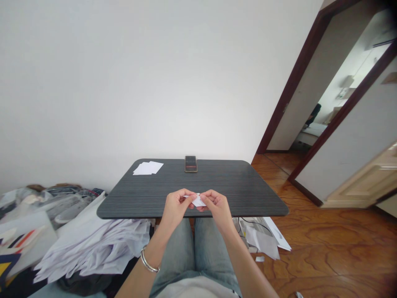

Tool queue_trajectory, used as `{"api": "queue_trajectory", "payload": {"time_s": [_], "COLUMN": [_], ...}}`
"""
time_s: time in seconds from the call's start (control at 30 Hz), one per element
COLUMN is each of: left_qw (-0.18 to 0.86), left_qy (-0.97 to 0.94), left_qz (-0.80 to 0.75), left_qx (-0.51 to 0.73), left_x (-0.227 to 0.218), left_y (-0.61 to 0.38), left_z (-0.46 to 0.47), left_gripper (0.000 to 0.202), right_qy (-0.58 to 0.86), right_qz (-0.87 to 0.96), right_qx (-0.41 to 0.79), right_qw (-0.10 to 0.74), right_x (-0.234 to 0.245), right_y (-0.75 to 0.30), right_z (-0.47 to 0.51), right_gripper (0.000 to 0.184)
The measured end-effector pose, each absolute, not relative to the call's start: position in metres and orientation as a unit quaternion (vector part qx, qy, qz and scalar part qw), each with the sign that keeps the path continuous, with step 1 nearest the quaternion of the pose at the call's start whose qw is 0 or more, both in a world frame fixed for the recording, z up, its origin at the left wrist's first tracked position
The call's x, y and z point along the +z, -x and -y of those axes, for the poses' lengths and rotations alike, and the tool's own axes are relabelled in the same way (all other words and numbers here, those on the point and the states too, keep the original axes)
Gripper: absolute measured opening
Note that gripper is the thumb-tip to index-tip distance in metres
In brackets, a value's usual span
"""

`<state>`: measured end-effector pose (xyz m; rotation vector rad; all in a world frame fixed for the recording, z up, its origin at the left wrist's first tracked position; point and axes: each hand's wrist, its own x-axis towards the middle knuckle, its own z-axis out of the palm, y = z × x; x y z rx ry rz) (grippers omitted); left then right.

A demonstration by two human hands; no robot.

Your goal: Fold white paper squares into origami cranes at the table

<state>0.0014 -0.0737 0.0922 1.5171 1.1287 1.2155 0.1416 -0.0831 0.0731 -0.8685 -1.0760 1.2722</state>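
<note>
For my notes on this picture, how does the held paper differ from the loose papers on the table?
The held paper is gripped by the left hand and right hand; the loose papers lie flat on the table. The held paper shows a small patch, partly hidden by the hands; the loose papers overlap and show a larger area. Both are white.

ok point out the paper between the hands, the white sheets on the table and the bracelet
Paper [198,201], head view: its visible middle
White sheets [148,168], head view: middle of the spread
Bracelet [145,263], head view: its metal band
</note>
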Motion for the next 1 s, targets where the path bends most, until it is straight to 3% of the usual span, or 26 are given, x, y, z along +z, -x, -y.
{"api": "queue_trajectory", "payload": {"time_s": [0.73,1.0], "left_qw": [0.468,0.435], "left_qy": [-0.597,-0.626], "left_qz": [-0.416,-0.417], "left_qx": [0.501,0.495], "left_x": [0.0895,0.0892], "left_y": [0.0043,0.0049], "left_z": [0.0739,0.0764], "left_gripper": [0.017,0.018], "right_qy": [0.382,0.389], "right_qz": [0.477,0.495], "right_qx": [0.511,0.591], "right_qw": [0.605,0.504], "right_x": [0.0687,0.0712], "right_y": [-0.1382,-0.1422], "right_z": [0.086,0.0841], "right_gripper": [0.026,0.035]}}
